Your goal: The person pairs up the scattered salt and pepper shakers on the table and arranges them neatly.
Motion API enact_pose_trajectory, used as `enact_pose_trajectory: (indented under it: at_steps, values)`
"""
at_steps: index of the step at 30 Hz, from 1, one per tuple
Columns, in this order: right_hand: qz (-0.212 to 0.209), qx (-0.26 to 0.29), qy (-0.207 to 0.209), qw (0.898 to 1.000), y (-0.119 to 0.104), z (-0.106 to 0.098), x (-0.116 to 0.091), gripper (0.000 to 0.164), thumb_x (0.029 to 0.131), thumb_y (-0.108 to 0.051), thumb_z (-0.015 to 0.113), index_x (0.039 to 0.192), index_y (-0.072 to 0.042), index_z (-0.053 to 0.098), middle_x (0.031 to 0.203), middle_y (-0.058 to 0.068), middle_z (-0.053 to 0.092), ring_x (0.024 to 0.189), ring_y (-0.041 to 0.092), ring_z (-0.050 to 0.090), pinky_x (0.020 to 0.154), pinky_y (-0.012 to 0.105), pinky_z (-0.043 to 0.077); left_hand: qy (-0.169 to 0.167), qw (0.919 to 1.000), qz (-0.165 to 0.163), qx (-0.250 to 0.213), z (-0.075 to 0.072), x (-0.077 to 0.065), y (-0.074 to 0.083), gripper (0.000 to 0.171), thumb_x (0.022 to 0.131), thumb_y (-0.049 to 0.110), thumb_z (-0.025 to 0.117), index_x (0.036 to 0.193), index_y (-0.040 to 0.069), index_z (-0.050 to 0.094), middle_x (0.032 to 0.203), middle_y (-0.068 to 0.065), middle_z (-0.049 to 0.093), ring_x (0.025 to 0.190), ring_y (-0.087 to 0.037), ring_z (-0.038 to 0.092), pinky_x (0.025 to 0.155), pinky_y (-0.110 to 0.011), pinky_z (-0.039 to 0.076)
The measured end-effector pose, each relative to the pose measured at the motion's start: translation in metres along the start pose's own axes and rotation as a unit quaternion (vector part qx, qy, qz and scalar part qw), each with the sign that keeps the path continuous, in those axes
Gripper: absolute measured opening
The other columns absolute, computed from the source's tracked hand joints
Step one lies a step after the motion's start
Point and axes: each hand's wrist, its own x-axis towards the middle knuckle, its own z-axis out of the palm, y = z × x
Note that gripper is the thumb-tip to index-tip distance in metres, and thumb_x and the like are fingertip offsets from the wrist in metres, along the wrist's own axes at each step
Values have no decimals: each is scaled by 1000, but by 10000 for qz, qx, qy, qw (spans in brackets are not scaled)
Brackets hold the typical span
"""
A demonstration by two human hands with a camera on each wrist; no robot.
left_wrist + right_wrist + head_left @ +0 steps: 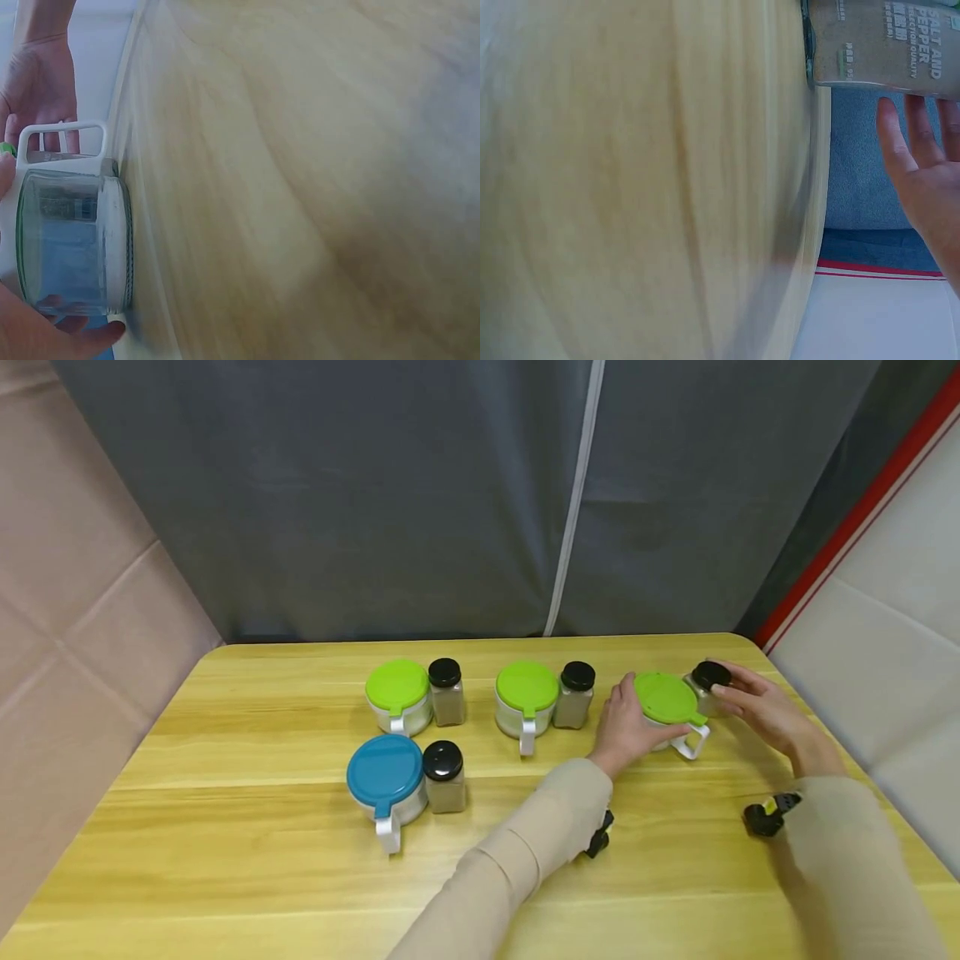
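At the right of the table my left hand (626, 727) grips a glass seasoning jar (64, 244) with a green lid (665, 697), fingers on its left side and thumb across the front. Its white handle (692, 743) points toward the front right. Just right of that jar stands a bottle labelled salt and pepper (877, 41), with a black cap (711, 674). My right hand (768, 714) holds this bottle near the cap, thumb in front and fingers behind. In the right wrist view the bottle's base is close to the tabletop.
Left along the back row stand two more green-lidded jars (398, 687) (527, 687), each beside a black-capped bottle (447, 702) (573, 703). Nearer the front are a blue-lidded jar (386, 771) and another black-capped bottle (445, 785). A grey curtain (375, 510) hangs behind the wooden table (225, 827).
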Motion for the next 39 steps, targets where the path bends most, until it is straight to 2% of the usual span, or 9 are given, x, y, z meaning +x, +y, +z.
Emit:
enact_pose_trajectory:
  at_steps: [4, 9, 18, 23, 27, 33, 37, 39]
  values:
    - [31, -160, 104, 9998, 1, 2, 2, 38, 91, 0, 44, 122, -21, 48, 109, -8, 53, 96, 2, 50, 78, 17, 42, 57, 10000, 45, 40, 0, 0, -1, 97, 60, 60, 68, 133, 12, 27, 119, 0, 43, 104, -13, 47, 81, -23, 41]
    - [18, -59, 170, 9998, 2, 3, 2, 34, 91, 1, 44, 116, -21, 49, 106, -8, 54, 94, 2, 51, 77, 15, 42, 65, 9999, 79, 40, -1, -2, -2, 96, 60, 61, 67, 133, 12, 28, 119, 0, 44, 103, -12, 47, 81, -23, 42]
    - [8, -265, 292, 9992, 1, 6, 3, 34, 91, -1, 45, 117, -23, 49, 106, -9, 53, 94, 0, 50, 76, 15, 43, 38, 9998, 158, -97, -2, -9, -4, 96, 59, 61, 69, 132, 13, 31, 118, 3, 45, 103, -10, 47, 81, -22, 41]
    - [22, -764, 507, 9958, 0, 8, 0, 37, 91, -4, 47, 124, -21, 46, 107, -12, 52, 96, -1, 50, 76, 16, 43, -56, 9991, 344, -261, -5, -15, -4, 91, 58, 59, 70, 129, 15, 34, 113, 6, 47, 98, -7, 48, 78, -20, 41]
    - [88, -1407, 593, 9882, -1, 8, -4, 45, 91, -8, 48, 134, -15, 37, 111, -14, 47, 96, -3, 48, 76, 15, 43, -190, 9982, 509, -267, -10, -22, -3, 91, 57, 59, 71, 128, 16, 35, 112, 7, 47, 98, -7, 48, 78, -20, 41]
    - [451, -2440, 854, 9649, -2, 5, -12, 50, 91, -22, 50, 137, -21, 32, 119, -14, 38, 97, -8, 42, 74, 11, 40, -494, 9959, 657, -373, -16, -35, -3, 91, 57, 57, 73, 129, 16, 36, 112, 10, 47, 97, -6, 47, 78, -20, 40]
    - [546, -2884, 881, 9519, -5, 2, -18, 54, 91, -25, 50, 140, -22, 27, 126, -7, 35, 99, -7, 38, 71, 9, 37, -707, 9927, 817, -543, -22, -46, -2, 86, 57, 56, 74, 126, 19, 38, 108, 13, 46, 92, -3, 47, 74, -18, 40]
    - [595, -2928, 892, 9501, -7, 1, -21, 55, 91, -26, 50, 140, -21, 26, 130, -1, 32, 104, -3, 38, 72, 9, 36, -840, 9906, 873, -638, -25, -51, -2, 83, 58, 55, 74, 125, 19, 39, 105, 14, 46, 89, -2, 47, 72, -18, 40]
